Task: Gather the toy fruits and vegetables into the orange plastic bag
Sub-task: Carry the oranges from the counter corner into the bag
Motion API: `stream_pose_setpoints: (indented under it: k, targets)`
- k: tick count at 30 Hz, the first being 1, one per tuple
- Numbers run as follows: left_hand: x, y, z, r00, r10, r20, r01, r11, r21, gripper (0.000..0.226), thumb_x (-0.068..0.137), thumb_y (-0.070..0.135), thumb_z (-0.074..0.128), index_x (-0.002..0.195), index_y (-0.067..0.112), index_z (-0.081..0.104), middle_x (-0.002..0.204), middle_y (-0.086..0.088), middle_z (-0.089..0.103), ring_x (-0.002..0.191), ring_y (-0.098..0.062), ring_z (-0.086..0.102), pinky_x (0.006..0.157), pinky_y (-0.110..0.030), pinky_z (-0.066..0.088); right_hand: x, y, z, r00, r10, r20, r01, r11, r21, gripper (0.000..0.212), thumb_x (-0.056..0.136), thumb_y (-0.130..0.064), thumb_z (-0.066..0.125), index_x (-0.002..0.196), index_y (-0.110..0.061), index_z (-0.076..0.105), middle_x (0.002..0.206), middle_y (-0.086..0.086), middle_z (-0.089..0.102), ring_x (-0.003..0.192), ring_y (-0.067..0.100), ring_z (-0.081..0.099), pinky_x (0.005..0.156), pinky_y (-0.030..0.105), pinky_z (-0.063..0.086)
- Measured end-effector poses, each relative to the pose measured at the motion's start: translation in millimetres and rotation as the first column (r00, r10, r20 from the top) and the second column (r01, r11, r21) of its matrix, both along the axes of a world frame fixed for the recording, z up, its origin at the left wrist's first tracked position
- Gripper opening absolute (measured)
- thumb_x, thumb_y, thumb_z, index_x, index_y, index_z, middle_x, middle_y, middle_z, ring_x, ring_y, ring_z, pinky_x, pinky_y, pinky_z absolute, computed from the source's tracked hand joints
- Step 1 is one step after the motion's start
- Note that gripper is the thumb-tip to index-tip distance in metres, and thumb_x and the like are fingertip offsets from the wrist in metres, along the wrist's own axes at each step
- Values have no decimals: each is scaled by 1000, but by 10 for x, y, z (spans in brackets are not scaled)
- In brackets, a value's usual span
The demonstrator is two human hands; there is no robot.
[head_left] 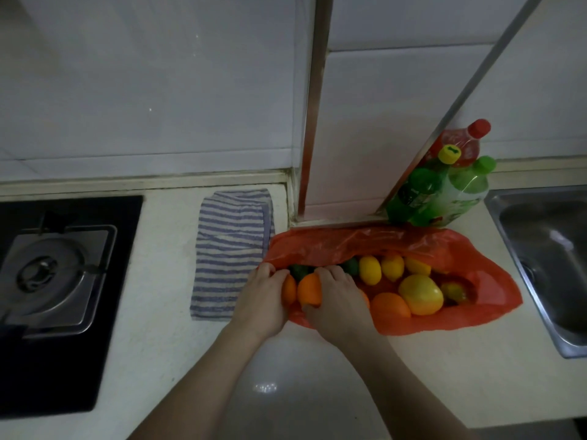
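Many toy fruits lie in the orange bag; the left hand and right hand each grip an orange fruit.

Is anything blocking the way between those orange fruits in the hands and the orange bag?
Nothing visible does. The left hand and right hand hold the orange fruits right at the orange bag's open edge. The striped towel lies off to the left, and the bottles stand behind.

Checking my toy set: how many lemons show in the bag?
3, in a row inside the orange bag: left lemon, middle lemon, right lemon. Others may be hidden under plastic.
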State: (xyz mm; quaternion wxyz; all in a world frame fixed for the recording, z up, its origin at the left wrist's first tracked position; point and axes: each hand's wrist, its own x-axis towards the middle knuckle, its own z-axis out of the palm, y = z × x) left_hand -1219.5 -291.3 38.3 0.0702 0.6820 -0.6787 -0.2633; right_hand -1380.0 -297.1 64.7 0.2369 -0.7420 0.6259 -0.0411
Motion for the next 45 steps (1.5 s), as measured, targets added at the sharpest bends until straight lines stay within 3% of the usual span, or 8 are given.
stream_pose_setpoints:
  k: [7, 28, 45]
  targets:
    - [-25, -5, -44, 999, -39, 17, 39, 999, 12, 62, 80, 20, 60, 139, 31, 44, 127, 4, 40, 118, -21, 41, 91, -38, 48, -47, 4, -185, 1000, -22, -20, 24, 996, 85, 67, 81, -39, 68, 138, -22, 37, 137, -1, 39, 124, 19, 40, 102, 28, 37]
    - [-109, -20, 20, 997, -73, -27, 74, 997, 6, 68, 78, 10, 59, 142, 26, 40, 142, 5, 39, 129, -19, 38, 102, -37, 41, -189, 33, -231, 1000, 7, -14, -6, 1000, 22, 70, 83, -40, 65, 142, -24, 32, 140, -2, 38, 127, 20, 37, 103, 29, 37]
    - [-155, 35, 405, 987, -161, -21, 157, 978, -135, 66, 88, 29, 57, 149, 23, 32, 156, 1, 27, 143, -16, 24, 115, -29, 20, -322, 167, 213, 991, -66, -119, 61, 997, -41, 80, 83, -41, 61, 149, -16, 25, 151, 4, 32, 137, 23, 31, 109, 34, 34]
